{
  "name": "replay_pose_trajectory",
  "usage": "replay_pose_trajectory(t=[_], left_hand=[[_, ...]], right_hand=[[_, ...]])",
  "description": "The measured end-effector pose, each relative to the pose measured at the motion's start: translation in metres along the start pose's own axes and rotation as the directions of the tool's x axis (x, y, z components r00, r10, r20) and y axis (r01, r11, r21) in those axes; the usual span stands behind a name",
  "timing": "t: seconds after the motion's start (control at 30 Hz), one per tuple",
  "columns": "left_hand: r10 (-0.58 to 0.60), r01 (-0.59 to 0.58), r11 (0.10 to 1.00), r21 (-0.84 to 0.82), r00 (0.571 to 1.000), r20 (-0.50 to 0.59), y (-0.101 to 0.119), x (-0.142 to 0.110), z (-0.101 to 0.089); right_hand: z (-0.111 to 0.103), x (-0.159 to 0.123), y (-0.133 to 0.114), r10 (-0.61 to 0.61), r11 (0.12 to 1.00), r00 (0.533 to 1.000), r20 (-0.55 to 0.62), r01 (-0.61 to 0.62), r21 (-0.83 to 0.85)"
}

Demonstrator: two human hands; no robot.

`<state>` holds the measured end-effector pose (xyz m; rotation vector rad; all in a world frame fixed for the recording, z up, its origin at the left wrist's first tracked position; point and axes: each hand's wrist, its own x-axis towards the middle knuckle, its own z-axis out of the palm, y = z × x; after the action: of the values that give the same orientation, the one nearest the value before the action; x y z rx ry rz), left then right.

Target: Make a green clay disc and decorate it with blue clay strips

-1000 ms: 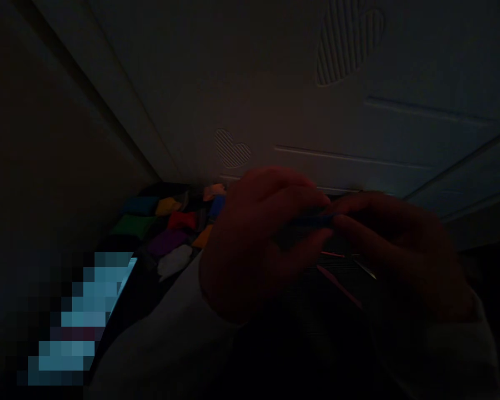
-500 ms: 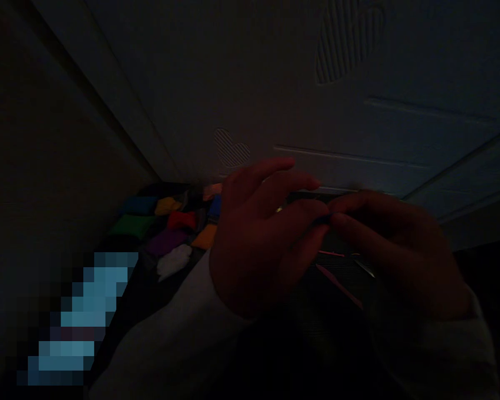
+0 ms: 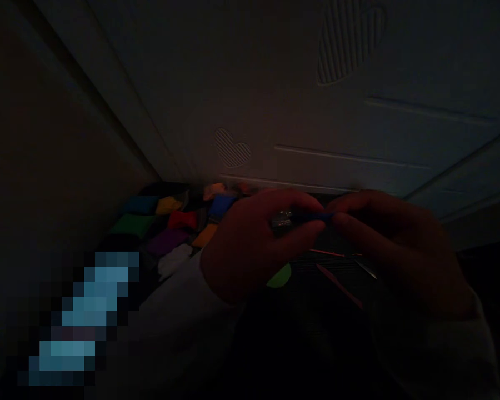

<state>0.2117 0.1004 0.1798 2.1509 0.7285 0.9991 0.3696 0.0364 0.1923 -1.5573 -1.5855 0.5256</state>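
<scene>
In dim light, a small dark blue strip (image 3: 316,217), perhaps modelling clay, spans the fingertips of both hands. My left hand (image 3: 244,244) pinches it between thumb and fingers. From the other side, the thumb and forefinger of my right hand (image 3: 404,244) grip its right end. Partly behind my left wrist lies a flat light green piece (image 3: 280,276). A shiny clear item (image 3: 281,218) shows past my left hand's knuckles, too dark to name. Below the hands, a pink pointed modelling tool (image 3: 339,285) rests on the dark ridged surface.
Several coloured soft packets, including a green one (image 3: 132,225), a purple one (image 3: 166,241) and a white one (image 3: 175,260), lie at left. A thin red stick (image 3: 327,253) and a pale pointed tool (image 3: 365,269) lie nearby. Behind stands a panel with embossed hearts (image 3: 232,148).
My left hand's raised fingers have come down and closed around the blue strip, and the hand has shifted slightly left. The green piece and shiny item are now exposed. My right hand stays nearly still.
</scene>
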Motion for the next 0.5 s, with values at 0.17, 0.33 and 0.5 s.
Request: replay_pose_trajectory(t=[0.17, 0.33, 0.5], left_hand=[[-0.037, 0.039, 0.997, -0.063, 0.999, 0.031, -0.0018, 0.0023, -0.0016], [-0.033, 0.034, 0.998, -0.054, 0.999, 0.018, -0.0019, 0.0015, -0.0018], [-0.044, 0.044, 0.998, -0.036, 0.999, -0.003, -0.0010, 0.0010, -0.0016]], right_hand=[[-0.0012, 0.0004, -0.0004, 0.004, 1.000, 1.000, 0.020, -0.004, -0.029], [-0.0018, -0.0008, 0.0021, 0.007, 1.000, 1.000, -0.009, -0.007, -0.028], [-0.0017, -0.0007, 0.0013, 0.013, 0.999, 1.000, -0.009, -0.013, -0.031]])
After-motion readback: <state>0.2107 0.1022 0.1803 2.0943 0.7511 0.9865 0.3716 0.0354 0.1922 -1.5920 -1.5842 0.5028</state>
